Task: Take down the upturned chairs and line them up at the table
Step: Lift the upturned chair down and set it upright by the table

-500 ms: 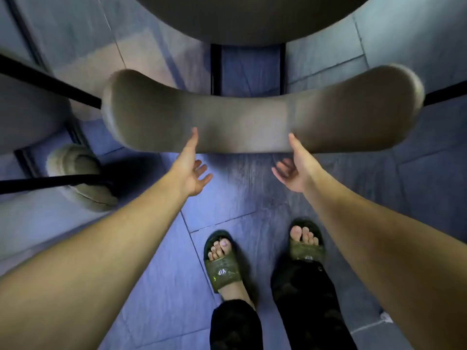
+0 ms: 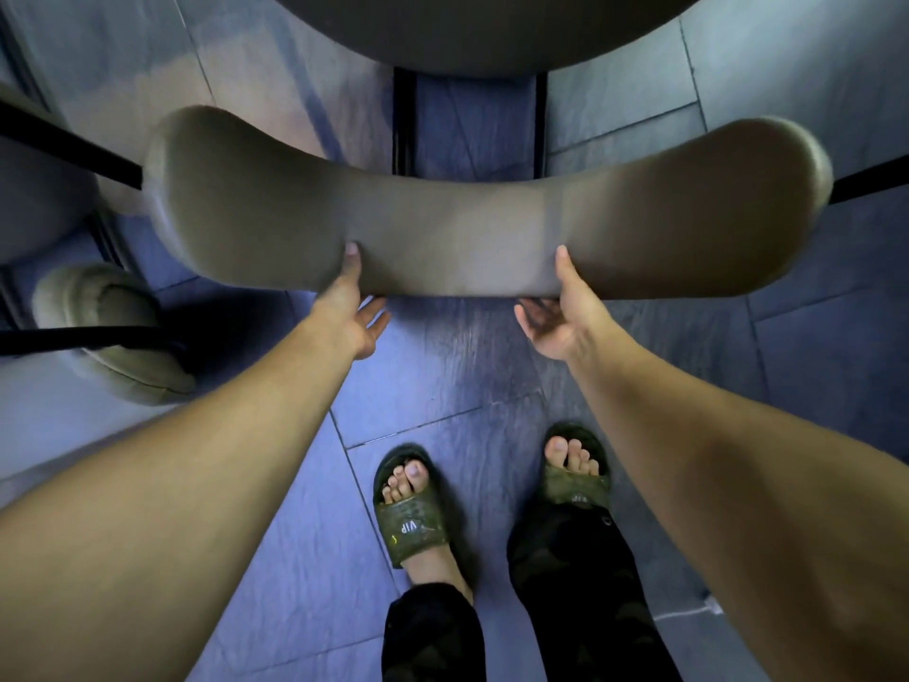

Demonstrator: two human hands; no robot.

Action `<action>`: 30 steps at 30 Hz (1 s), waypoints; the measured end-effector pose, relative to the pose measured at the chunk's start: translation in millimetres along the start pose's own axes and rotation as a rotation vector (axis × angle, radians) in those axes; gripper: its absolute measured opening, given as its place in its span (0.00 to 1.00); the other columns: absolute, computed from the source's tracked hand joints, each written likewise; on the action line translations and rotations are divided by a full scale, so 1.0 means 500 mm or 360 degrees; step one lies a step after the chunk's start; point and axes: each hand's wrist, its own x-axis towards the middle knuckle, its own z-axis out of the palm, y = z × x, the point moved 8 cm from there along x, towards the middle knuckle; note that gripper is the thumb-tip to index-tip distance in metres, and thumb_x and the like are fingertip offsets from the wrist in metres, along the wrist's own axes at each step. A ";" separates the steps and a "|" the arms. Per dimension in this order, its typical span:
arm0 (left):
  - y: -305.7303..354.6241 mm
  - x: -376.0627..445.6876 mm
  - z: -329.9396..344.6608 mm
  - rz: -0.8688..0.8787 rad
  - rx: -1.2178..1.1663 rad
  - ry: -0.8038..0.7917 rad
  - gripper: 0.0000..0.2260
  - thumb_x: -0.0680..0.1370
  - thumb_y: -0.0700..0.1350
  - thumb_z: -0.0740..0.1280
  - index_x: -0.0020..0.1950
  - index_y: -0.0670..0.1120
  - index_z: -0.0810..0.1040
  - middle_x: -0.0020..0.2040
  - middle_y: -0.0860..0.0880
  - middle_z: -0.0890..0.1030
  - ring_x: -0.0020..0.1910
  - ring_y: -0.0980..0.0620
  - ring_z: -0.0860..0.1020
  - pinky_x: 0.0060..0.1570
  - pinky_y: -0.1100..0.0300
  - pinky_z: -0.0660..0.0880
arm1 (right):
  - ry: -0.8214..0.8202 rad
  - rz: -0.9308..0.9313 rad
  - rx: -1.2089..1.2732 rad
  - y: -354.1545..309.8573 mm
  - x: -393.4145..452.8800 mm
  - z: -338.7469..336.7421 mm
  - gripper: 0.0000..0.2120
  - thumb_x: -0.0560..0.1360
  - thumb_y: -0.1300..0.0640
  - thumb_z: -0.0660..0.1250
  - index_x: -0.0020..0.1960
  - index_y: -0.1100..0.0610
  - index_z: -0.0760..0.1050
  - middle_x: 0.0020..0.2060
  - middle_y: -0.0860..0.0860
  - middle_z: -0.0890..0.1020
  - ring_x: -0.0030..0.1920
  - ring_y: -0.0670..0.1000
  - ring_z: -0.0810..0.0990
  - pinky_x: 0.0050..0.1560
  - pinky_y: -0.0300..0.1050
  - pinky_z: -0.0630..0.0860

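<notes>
A chair stands in front of me, its curved grey padded backrest [image 2: 467,214] spanning the middle of the view and its round seat [image 2: 472,32] at the top edge. My left hand [image 2: 351,312] holds the backrest's near edge left of centre, thumb on the pad and fingers curled underneath. My right hand [image 2: 556,317] grips the same edge right of centre in the same way. Two black frame bars [image 2: 404,120] run down between seat and backrest.
A second chair is at the left: its padded backrest [image 2: 103,332] on a black bar [image 2: 74,339], its seat [image 2: 29,189] behind. My feet in green slides [image 2: 413,524] stand on the blue-grey tiled floor [image 2: 442,376] just behind the held chair.
My fingers, spread loose below the backrest's edge before, are now tucked under it with the thumbs pressed on the pad. The backrest sits slightly nearer me.
</notes>
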 end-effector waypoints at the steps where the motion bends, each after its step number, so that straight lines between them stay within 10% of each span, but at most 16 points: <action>1: 0.000 -0.011 -0.006 0.0005 -0.0001 0.0010 0.28 0.71 0.64 0.69 0.67 0.55 0.71 0.63 0.54 0.79 0.57 0.53 0.80 0.53 0.56 0.73 | 0.0002 0.0006 0.0011 0.004 -0.014 -0.005 0.29 0.71 0.37 0.70 0.65 0.52 0.74 0.55 0.48 0.80 0.56 0.48 0.80 0.51 0.41 0.78; 15: 0.122 -0.434 -0.092 0.0131 -0.0358 -0.0069 0.21 0.75 0.53 0.70 0.66 0.49 0.73 0.53 0.50 0.80 0.51 0.50 0.79 0.56 0.50 0.77 | -0.0013 0.0051 -0.0278 -0.033 -0.502 -0.028 0.20 0.70 0.38 0.72 0.49 0.53 0.74 0.23 0.45 0.80 0.49 0.47 0.79 0.47 0.41 0.77; 20: 0.236 -0.573 -0.080 0.0249 -0.0280 -0.0123 0.09 0.77 0.47 0.68 0.55 0.47 0.74 0.49 0.49 0.79 0.52 0.50 0.77 0.52 0.49 0.77 | -0.0025 -0.0070 -0.0439 -0.128 -0.645 0.013 0.22 0.72 0.44 0.73 0.58 0.56 0.73 0.46 0.53 0.82 0.46 0.50 0.81 0.46 0.45 0.78; 30: 0.361 -0.821 -0.066 0.0226 -0.0098 -0.0059 0.18 0.78 0.44 0.68 0.67 0.44 0.72 0.56 0.46 0.77 0.56 0.48 0.76 0.46 0.45 0.75 | 0.0014 -0.0160 -0.0741 -0.266 -0.882 0.060 0.19 0.76 0.48 0.68 0.61 0.58 0.72 0.46 0.55 0.82 0.42 0.52 0.81 0.35 0.46 0.74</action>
